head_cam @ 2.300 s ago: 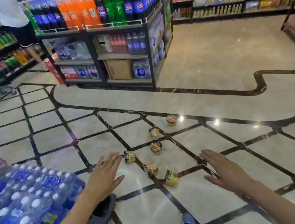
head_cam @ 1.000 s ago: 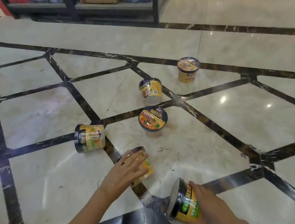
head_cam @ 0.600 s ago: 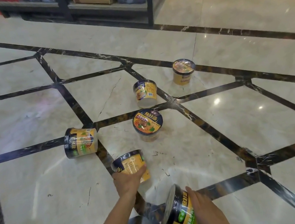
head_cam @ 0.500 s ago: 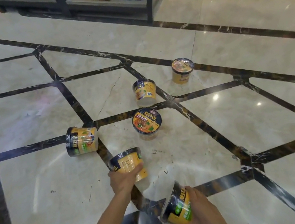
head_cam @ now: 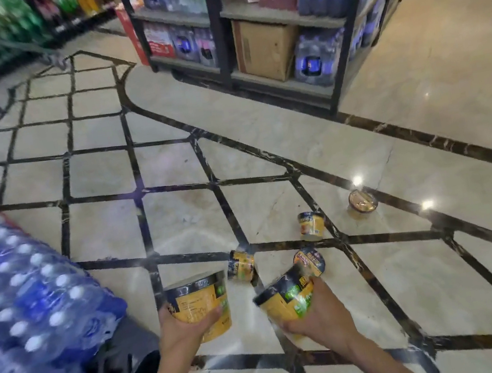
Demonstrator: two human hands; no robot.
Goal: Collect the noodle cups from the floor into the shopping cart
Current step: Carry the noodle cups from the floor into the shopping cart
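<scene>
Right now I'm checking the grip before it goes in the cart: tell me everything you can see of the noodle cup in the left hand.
The noodle cup in the left hand is a round tub with a yellow-orange printed side, a black band round its rim and a green patch near its right edge. It looks like film-wrapped paper or plastic. It is roughly upright and lifted off the floor. The left hand grips its lower part from beneath, fingers curled round the wall. Nothing else touches it; its lid face is not visible.
</scene>
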